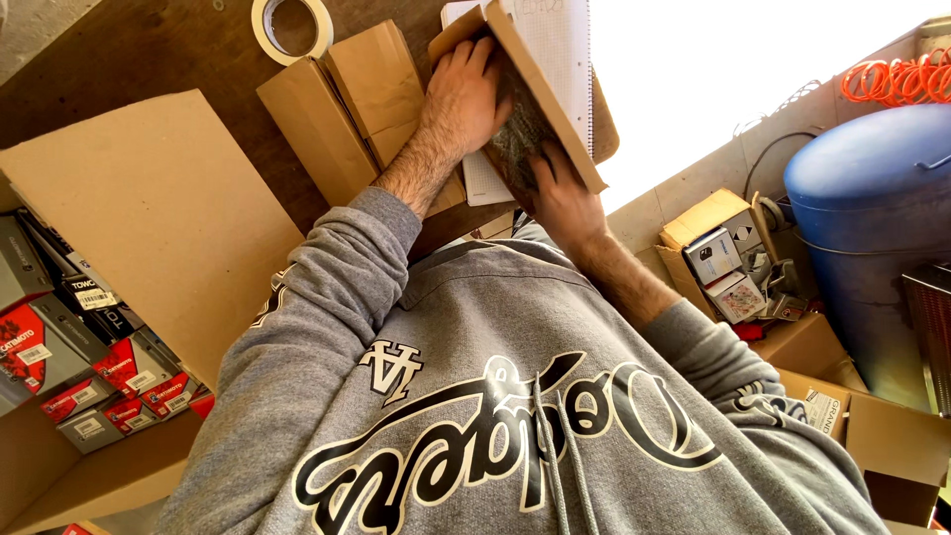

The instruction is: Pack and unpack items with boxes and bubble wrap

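My left hand (466, 94) reaches into a small brown cardboard box (543, 94) that is tilted up on the dark wooden table (149, 59), with its fingers curled on the box's upper edge. A grey, wrapped-looking item (517, 139) lies inside the box, partly hidden. My right hand (561, 194) grips the lower end of that grey item at the box's near opening. Both forearms come out of grey sweatshirt sleeves.
Under the box lies a squared-paper notebook (560, 40). A tape roll (265, 25) and flat brown cartons (347, 109) sit to the left, with a big cardboard sheet (149, 218). Red-and-grey small boxes (69, 367) fill a carton at left. At right: a blue barrel (872, 218), an orange coiled hose (897, 79), a carton of small boxes (728, 263).
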